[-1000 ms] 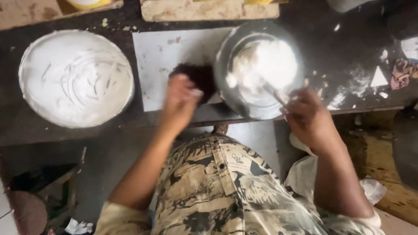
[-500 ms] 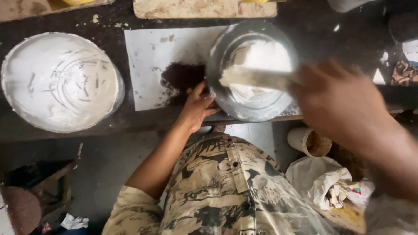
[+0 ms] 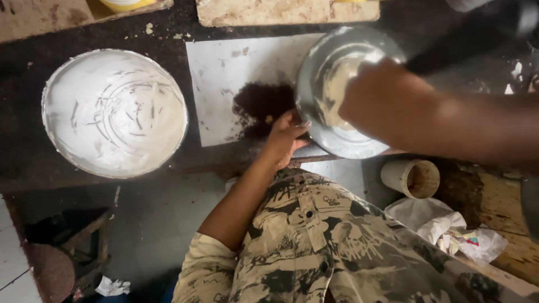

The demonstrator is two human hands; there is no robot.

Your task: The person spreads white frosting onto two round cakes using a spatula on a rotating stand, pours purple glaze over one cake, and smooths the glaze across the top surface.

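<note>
Your light was dim and soft; the right hand (image 3: 373, 104) smeared with motion blur, glare shone on the metal bowl (image 3: 337, 62), shadows stayed faint.

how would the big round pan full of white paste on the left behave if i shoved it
The big round pan of white paste would probably feel heavy, since it looks filled nearly to the rim. It sits wide and low on the dark worktable, so tipping seems unlikely. A hard shove might slop the soft, streaked paste over.

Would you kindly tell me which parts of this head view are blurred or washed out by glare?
In the head view, the right hand and its forearm are smeared by motion blur over the metal bowl; the bowl's rim catches glare; the left hand and the white basin look sharp.
</note>
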